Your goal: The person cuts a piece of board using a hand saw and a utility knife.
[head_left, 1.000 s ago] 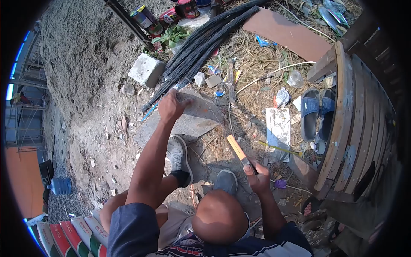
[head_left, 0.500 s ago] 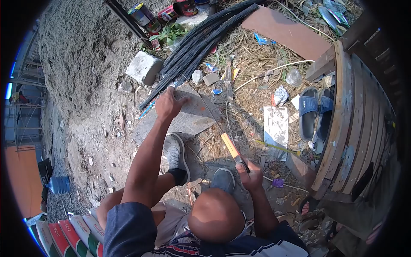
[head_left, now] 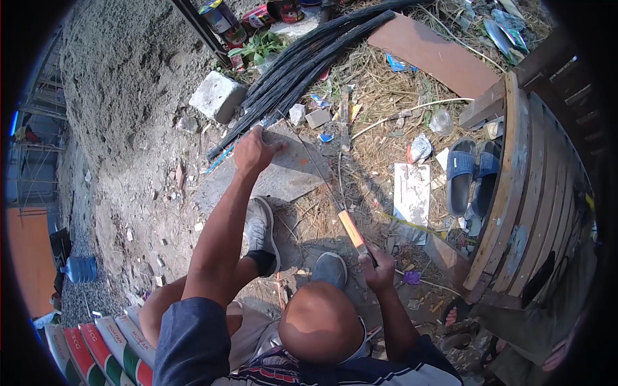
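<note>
My left hand (head_left: 252,153) is closed at the near end of a bundle of long black strands (head_left: 293,71), its fingertips partly hidden. Beneath that hand lies a flat grey board (head_left: 293,170) on the ground. A thin blue strand (head_left: 220,159) sticks out left of the hand. My right hand (head_left: 378,269) grips the black rear part of a tool with an orange handle (head_left: 351,228). From the handle a long thin dark blade runs up and left across the board towards the bundle. Its far end lies near the strands, right of my left hand.
A concrete block (head_left: 217,96) sits beside a sand heap (head_left: 122,83). Blue sandals (head_left: 461,174) lie by a slatted wooden bench (head_left: 515,186). A brown panel (head_left: 438,55) lies at the top right. Bags (head_left: 96,350) stand bottom left; another person's leg (head_left: 534,321) is bottom right.
My right hand and the orange-handled tool have moved slightly down and to the right, towards my body. My left hand stays at the bundle. The view has shifted slightly.
</note>
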`<state>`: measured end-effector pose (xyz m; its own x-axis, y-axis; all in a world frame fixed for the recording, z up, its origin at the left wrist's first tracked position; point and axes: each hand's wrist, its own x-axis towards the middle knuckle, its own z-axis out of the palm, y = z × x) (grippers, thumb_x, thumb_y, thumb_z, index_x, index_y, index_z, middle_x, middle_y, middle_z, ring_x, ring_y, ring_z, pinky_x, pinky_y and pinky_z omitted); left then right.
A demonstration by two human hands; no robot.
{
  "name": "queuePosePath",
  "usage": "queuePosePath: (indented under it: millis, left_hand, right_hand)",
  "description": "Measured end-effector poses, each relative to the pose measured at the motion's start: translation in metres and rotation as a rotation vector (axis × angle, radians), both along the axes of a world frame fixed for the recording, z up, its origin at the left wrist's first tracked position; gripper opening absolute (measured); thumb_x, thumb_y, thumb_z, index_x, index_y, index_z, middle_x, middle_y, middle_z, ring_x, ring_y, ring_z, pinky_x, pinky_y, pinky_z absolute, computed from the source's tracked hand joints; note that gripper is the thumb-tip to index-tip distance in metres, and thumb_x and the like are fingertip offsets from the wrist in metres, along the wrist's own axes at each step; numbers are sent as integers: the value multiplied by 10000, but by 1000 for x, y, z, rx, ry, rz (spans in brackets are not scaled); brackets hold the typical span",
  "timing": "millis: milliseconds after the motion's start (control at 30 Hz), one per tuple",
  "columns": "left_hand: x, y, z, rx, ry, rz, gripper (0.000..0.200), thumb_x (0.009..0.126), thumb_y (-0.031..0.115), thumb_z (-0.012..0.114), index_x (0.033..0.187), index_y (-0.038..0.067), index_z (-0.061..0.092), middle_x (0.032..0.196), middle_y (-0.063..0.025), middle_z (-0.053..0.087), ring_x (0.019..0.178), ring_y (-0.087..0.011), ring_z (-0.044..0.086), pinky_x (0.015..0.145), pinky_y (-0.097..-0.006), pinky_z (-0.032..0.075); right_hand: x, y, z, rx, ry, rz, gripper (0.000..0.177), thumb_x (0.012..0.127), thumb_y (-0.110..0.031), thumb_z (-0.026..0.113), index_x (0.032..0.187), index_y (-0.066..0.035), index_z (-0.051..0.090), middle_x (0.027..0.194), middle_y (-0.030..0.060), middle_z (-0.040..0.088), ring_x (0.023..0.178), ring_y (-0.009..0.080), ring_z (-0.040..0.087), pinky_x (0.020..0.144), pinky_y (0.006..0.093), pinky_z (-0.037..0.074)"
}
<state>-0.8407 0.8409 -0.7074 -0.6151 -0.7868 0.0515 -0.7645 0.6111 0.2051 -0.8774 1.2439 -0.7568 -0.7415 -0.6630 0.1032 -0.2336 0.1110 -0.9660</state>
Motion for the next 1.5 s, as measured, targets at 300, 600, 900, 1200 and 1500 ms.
queuePosePath:
  millis: [300,600,900,1200,1500]
  left_hand:
    - [0,4,6,23,-4,17,605,690,557,818,909,41,591,874,-178,700,868,-365,672,774,-470,485]
    - [-8,-1,11,160,-94,102,653,665,578,826,994,51,628,955,-188,709,947,-356,667,833,-461,473]
    - [4,-1,2,23,-30,-14,623,705,580,800,873,42,537,863,-185,683,842,-381,660,748,-473,483]
    - [0,4,8,-16,-38,16,634,704,590,802,865,39,531,849,-194,677,789,-386,661,713,-484,490]
    - [-7,-7,5,54,-20,23,628,690,589,811,869,42,561,827,-185,686,814,-379,672,731,-478,499]
  right_hand:
    - [-30,-105,-7,61,-60,44,407,957,-383,639,1156,-30,670,772,161,668,682,293,668,637,356,508]
    - [-1,9,19,158,-61,34,481,935,-417,658,1171,2,678,816,118,706,745,218,694,721,336,534]
    - [-6,-52,5,102,-163,9,467,956,-419,638,1172,-6,667,678,87,618,633,137,611,595,332,479]
    - [-12,-67,-19,157,-269,24,468,959,-408,637,1193,-4,660,761,99,644,701,127,597,652,313,484]
    - [-9,15,34,157,-116,42,497,950,-434,636,1166,11,676,859,158,712,768,244,706,708,351,527]
